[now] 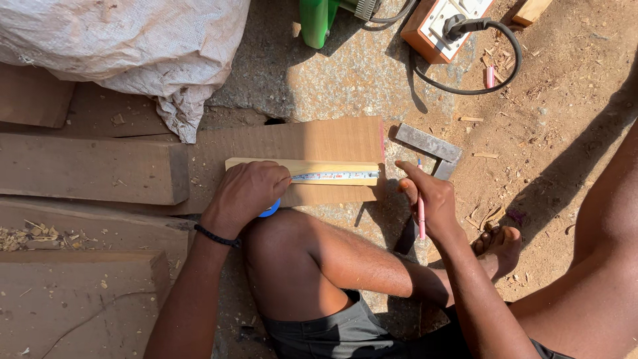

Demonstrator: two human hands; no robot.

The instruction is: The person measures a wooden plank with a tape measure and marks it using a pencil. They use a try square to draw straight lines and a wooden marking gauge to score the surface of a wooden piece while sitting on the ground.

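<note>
step: measuring a wood strip (302,166) | left hand (249,191) closed on blue tape measure (270,210), blade (335,176) stretched along strip | right hand (432,199) pinching pink pencil (421,216) just past strip's end | next: a steady pencil tip at the blade end

Bare arms and legs, a black band (217,236) on the left wrist, dark grey shorts (332,332), bare feet

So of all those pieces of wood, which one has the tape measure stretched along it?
The thin pale strip, lying on the wide flat board. The tape runs along it from the left hand; the thick dark planks further left lie bare.
</note>
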